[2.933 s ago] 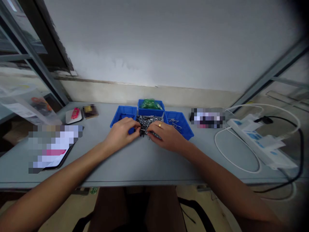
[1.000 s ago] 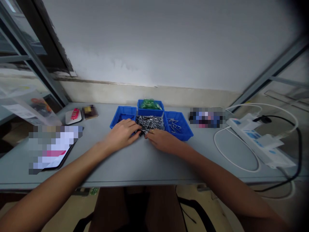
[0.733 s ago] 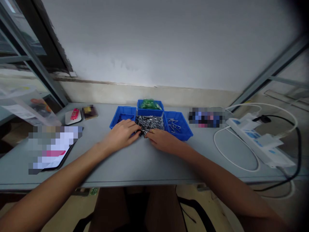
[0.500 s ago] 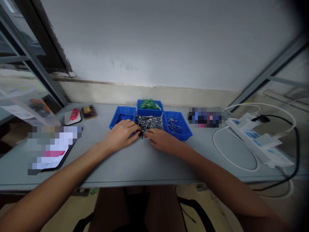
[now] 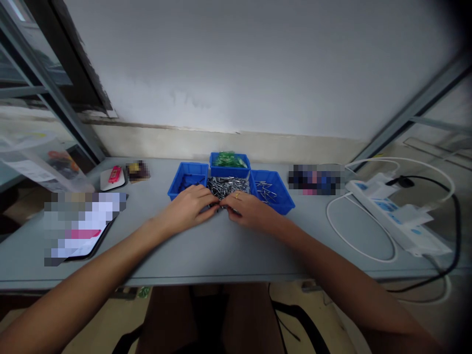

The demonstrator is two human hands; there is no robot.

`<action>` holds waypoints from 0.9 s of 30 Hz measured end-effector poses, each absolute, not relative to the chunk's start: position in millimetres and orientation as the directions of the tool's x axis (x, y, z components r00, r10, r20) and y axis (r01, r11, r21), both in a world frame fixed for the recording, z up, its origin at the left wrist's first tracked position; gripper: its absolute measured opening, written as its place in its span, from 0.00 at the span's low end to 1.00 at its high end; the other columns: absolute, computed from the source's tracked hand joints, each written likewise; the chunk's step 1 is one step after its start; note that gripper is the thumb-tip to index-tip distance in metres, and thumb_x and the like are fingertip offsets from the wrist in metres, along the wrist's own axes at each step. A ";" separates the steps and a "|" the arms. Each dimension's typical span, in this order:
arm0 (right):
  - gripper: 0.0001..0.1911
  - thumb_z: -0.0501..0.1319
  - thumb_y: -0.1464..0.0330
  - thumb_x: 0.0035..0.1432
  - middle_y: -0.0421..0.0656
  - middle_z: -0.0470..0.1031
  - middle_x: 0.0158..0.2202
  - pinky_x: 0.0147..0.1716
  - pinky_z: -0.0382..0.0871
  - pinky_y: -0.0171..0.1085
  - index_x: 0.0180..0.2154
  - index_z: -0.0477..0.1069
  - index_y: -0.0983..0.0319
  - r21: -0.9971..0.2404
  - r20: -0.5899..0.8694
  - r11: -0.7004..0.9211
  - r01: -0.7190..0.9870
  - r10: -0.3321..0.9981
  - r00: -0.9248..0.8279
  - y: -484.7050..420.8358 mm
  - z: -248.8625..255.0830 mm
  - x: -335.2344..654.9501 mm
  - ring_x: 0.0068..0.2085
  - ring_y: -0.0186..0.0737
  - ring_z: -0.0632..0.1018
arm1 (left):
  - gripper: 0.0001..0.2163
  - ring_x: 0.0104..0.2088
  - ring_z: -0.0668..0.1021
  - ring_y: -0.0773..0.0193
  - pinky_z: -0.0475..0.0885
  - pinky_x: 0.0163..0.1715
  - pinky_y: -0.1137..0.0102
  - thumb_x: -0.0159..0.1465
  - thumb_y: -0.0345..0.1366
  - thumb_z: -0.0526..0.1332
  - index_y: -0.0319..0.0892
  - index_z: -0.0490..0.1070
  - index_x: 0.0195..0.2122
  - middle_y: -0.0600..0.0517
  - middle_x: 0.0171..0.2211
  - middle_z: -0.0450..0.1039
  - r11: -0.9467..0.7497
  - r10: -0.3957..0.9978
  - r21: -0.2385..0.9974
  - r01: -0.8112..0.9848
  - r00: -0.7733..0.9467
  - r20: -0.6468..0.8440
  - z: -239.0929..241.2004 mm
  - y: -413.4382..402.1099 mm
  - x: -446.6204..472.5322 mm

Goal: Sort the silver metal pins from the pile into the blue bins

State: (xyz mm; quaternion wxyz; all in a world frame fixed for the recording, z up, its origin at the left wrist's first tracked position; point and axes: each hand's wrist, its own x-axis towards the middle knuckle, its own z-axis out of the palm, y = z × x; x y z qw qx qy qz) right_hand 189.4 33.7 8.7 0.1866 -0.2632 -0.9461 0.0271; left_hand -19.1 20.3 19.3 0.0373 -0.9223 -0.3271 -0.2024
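A pile of small metal pins [image 5: 226,185] lies on the table between blue trays. At its near edge my left hand [image 5: 190,206] and my right hand [image 5: 248,209] meet, fingertips pinched close together. Whatever sits between the fingertips is too small to make out. The left blue tray [image 5: 173,184] holds dark pieces and is partly covered by my left hand. Several thin metal pins [image 5: 266,189] lie scattered in the right blue tray [image 5: 283,199]. Behind the pile, another blue tray [image 5: 229,172] carries green plastic pieces [image 5: 227,159].
On the left lie a phone [image 5: 90,231], a white box with a pink item [image 5: 114,176] and a translucent container [image 5: 40,162]. A white power strip [image 5: 398,216] with looping cables is on the right. The wall [image 5: 236,88] rises behind the table [image 5: 214,258].
My right hand's fingertips have moved left and now touch or nearly touch those of my left hand. Before, a small gap showed between them. The trays stay put.
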 end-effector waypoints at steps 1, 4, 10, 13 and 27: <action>0.10 0.52 0.76 0.56 0.46 0.71 0.38 0.41 0.65 0.37 0.41 0.66 0.64 -0.156 0.346 0.867 0.474 0.497 -0.796 32.7 9.9 189.2 0.41 0.38 0.71 | 0.10 0.36 0.71 0.62 0.66 0.38 0.66 0.65 0.37 0.52 0.40 0.71 0.38 0.50 0.33 0.71 -0.781 0.594 0.070 0.621 0.703 0.391 19.3 19.9 -18.9; 0.09 0.52 0.76 0.56 0.46 0.70 0.37 0.38 0.65 0.35 0.40 0.65 0.64 -0.194 0.371 0.866 0.461 0.499 -0.783 29.6 13.3 189.1 0.39 0.37 0.71 | 0.11 0.36 0.71 0.62 0.65 0.37 0.66 0.65 0.39 0.51 0.41 0.71 0.38 0.50 0.32 0.71 -0.780 0.601 0.083 0.620 0.706 0.375 19.0 19.0 -18.5; 0.08 0.51 0.75 0.57 0.44 0.69 0.38 0.38 0.65 0.35 0.39 0.63 0.62 -0.242 0.404 0.857 0.454 0.515 -0.756 24.7 18.6 189.6 0.39 0.36 0.71 | 0.10 0.36 0.71 0.62 0.65 0.37 0.67 0.65 0.38 0.52 0.41 0.70 0.38 0.50 0.33 0.70 -0.797 0.579 0.069 0.600 0.725 0.373 14.6 20.7 -20.7; 0.07 0.50 0.75 0.58 0.44 0.69 0.37 0.39 0.65 0.36 0.38 0.63 0.61 -0.239 0.412 0.861 0.449 0.509 -0.756 23.8 20.0 189.2 0.39 0.36 0.71 | 0.10 0.35 0.71 0.63 0.66 0.36 0.67 0.65 0.38 0.51 0.41 0.71 0.37 0.50 0.32 0.70 -0.808 0.559 0.048 0.587 0.739 0.375 13.5 22.1 -21.6; 0.12 0.47 0.67 0.64 0.45 0.72 0.34 0.39 0.64 0.36 0.38 0.67 0.63 -0.101 0.425 0.821 0.562 0.546 -0.722 34.6 16.5 192.4 0.38 0.36 0.72 | 0.11 0.35 0.72 0.62 0.66 0.35 0.66 0.66 0.36 0.50 0.41 0.71 0.39 0.50 0.33 0.73 -0.765 0.570 0.026 0.643 0.657 0.493 17.5 22.1 -20.2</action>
